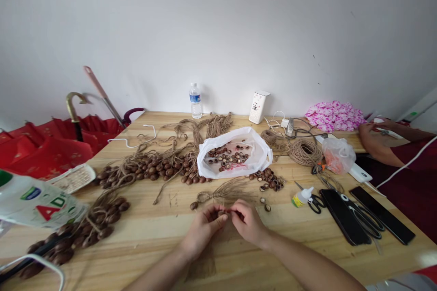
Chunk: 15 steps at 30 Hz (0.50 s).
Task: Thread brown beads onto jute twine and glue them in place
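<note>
Near the middle of the table's front half, my left hand [205,226] is closed around a small brown nut shell [222,213], mostly covered by the fingers. Close beside it, my right hand [249,223] has thumb and forefinger pinched together at the shell; what lies between those fingertips is too small to make out. Just beyond both hands lies a bundle of brown twine [225,191] with a braided loop, and a single round nut [194,206] at its left. Loose half shells [267,208] lie to the right of my right hand.
An open white plastic bag [235,173] holds half shells. Corded nuts [150,168] heap to its left. Right are a glue bottle [302,197], scissors [363,218], phones [344,218] and coiled twine [305,152]. A large white bottle [41,202] stands left; another person's hand [367,129] is far right.
</note>
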Each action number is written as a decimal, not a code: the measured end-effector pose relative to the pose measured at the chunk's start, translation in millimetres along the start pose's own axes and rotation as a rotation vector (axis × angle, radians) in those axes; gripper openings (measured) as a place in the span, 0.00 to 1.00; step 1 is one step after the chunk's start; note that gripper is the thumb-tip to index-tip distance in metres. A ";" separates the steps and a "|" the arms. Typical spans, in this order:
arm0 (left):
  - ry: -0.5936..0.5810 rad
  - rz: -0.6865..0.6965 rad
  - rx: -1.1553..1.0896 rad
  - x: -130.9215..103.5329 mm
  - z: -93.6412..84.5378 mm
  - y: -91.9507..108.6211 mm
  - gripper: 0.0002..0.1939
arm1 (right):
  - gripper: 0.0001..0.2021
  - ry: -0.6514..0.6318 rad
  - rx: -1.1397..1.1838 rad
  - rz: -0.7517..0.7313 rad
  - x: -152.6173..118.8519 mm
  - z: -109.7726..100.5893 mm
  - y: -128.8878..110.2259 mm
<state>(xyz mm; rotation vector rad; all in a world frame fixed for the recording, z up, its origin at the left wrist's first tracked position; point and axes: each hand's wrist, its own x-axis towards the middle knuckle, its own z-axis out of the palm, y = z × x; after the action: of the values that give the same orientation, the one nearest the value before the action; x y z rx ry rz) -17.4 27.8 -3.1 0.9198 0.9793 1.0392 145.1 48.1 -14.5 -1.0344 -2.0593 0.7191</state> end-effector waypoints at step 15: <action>-0.021 0.004 -0.071 2.6 -1.5 -3.8 0.15 | 0.09 -0.001 0.024 -0.018 1.1 -1.4 -0.3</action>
<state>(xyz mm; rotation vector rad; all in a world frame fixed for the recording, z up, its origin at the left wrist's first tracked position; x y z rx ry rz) -17.4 29.6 -7.7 0.8728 0.9175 1.0594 145.5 49.1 -13.1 -1.0010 -2.0536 0.7339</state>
